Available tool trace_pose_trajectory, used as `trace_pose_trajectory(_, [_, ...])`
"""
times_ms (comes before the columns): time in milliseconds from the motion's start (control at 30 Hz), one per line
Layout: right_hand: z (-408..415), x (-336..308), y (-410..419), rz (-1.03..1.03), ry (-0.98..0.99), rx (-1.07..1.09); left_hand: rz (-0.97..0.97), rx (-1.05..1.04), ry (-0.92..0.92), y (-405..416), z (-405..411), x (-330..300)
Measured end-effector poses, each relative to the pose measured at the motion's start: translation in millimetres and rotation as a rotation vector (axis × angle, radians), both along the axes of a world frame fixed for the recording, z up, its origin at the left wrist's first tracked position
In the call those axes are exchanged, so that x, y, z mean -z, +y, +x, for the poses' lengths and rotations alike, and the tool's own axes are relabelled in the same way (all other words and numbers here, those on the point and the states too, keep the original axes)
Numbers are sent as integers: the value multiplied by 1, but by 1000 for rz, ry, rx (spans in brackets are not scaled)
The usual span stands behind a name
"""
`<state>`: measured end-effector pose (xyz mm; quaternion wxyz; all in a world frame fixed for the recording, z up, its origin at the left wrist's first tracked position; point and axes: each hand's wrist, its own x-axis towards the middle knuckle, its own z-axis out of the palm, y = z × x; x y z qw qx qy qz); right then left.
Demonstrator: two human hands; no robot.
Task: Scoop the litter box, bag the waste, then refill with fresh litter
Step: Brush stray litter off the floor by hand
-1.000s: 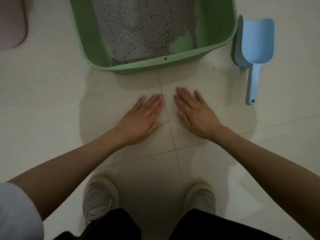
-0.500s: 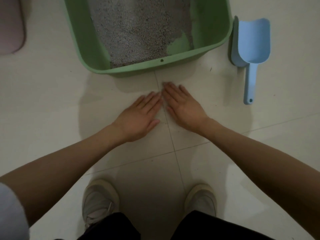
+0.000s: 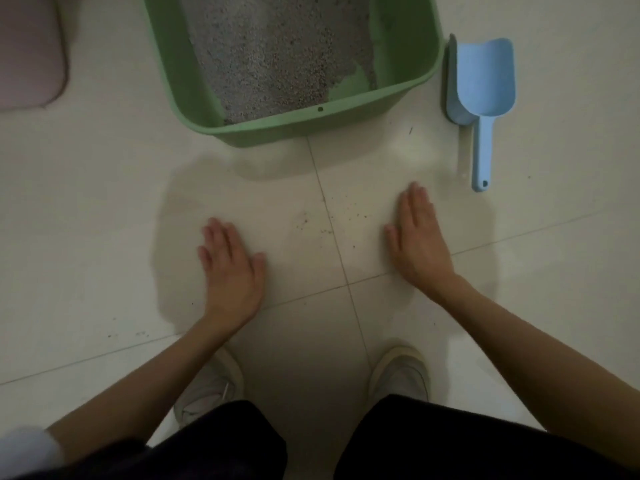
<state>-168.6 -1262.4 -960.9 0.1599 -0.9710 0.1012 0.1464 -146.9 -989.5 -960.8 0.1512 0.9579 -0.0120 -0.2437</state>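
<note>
A green litter box (image 3: 263,128) stands on the tiled floor at the top centre, with grey litter (image 3: 270,53) covering most of its bottom and a bare green patch at its near right corner. A light blue scoop (image 3: 483,95) lies on the floor just right of the box, handle pointing toward me. My left hand (image 3: 230,268) is flat over the floor with straight fingers, holding nothing. My right hand (image 3: 420,237) is also flat with straight fingers, a short way below and left of the scoop's handle. Scattered litter grains (image 3: 325,223) lie between my hands.
A pinkish mat (image 3: 27,53) lies at the top left. My two light shoes (image 3: 207,389) (image 3: 400,372) stand on the floor below my hands, with dark trousers at the bottom edge. More specks (image 3: 138,334) dot the floor at the lower left.
My hands, side by side near the box before, have moved apart and back toward me. The litter grains between them are now uncovered.
</note>
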Motion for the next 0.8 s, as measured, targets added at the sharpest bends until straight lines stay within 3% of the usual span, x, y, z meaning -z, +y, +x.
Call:
trace_pose_trajectory(167, [-10, -5, 58, 66, 21, -463, -303, 331, 81, -41, -13, -5])
trace_pose_trajectory(233, [-14, -7, 56, 31, -21, -483, -407, 364, 71, -41, -13, -13])
trace_pose_trajectory(333, [-28, -11, 38, -43, -32, -419, -311, 400, -77, -21, -18, -15])
trace_pose_trajectory(433, [-55, -9, 24, -95, 23, -381, -75, 168, -157, 16, -21, -6])
trace_pose_trajectory(500, [-69, -6, 27, -117, 71, -327, 69, -70, -92, 38, -21, -2])
trace_pose_trajectory(567, [-73, -3, 40, -95, 99, -340, 113, -169, -26, 44, -24, 0])
trace_pose_trajectory(733, [-39, -10, 74, -30, -47, -666, -178, 337, -1, 3, -32, -10])
trace_pose_trajectory(800, [-23, -12, 76, -60, -77, -719, -236, 378, -44, 2, -28, -17])
